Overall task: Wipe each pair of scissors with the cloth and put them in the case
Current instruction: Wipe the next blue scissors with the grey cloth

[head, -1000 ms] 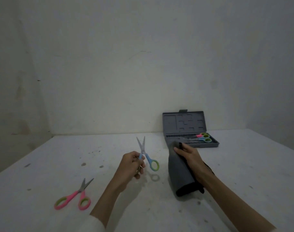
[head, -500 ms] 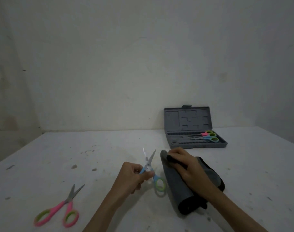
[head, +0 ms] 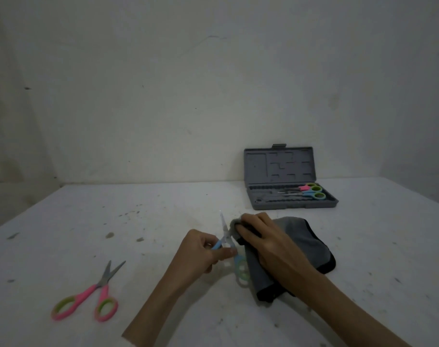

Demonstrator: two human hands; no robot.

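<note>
Landmark: grey cloth [head: 301,242], a soft dark-edged fabric lying on the white table [head: 163,216].

Nearest, well left of the cloth: pink-handled steel scissors with green-lined loops [head: 88,294], flat on the table, untouched, not yet wiped.

At the cloth's left edge: left hand [head: 201,254] pinches the blue-handled scissors with green loops [head: 229,249], blades up. A second ago these were held clear of the cloth; now the blades meet it.

On the cloth: right hand [head: 268,239], fingers curled round a bunched corner, pressing it to the blade. Wiping has begun on this pair.

Beyond the cloth: open grey plastic case [head: 278,166], two pairs already in its tray. By my read, halfway done.
</note>
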